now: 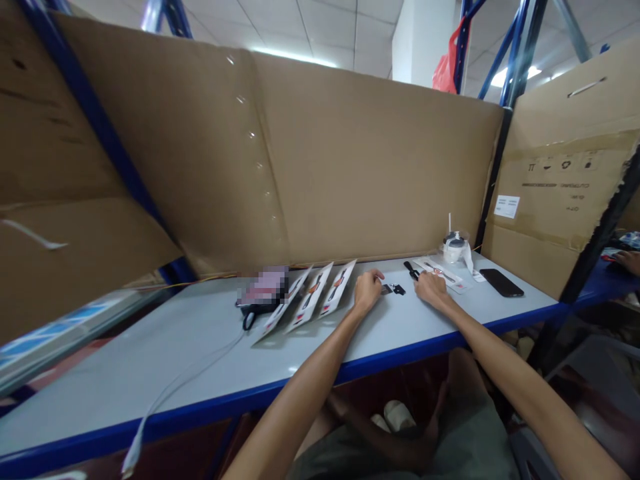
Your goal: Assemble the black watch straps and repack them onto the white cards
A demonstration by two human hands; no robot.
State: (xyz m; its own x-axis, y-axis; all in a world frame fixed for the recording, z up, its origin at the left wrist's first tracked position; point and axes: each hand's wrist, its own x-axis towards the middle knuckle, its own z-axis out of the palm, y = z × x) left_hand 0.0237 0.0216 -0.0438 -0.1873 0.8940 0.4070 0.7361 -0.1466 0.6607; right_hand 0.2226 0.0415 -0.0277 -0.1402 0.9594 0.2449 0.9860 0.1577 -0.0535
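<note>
from my remote seat i see a long pale-grey, blue-edged tabletop [115, 373], with bare room between the hands and its near edge. three white rectangular cards [313, 300] lean left of the left hand [369, 291], crowding that side. its fingers are curled; i can't tell whether they grip anything. the right hand [431, 291] is curled and seems to hold the near end of a slim black strip [411, 269], whose long axis points away and leftward. small flat black pieces [399, 289] lie between the hands, right of the left fingertips.
</note>
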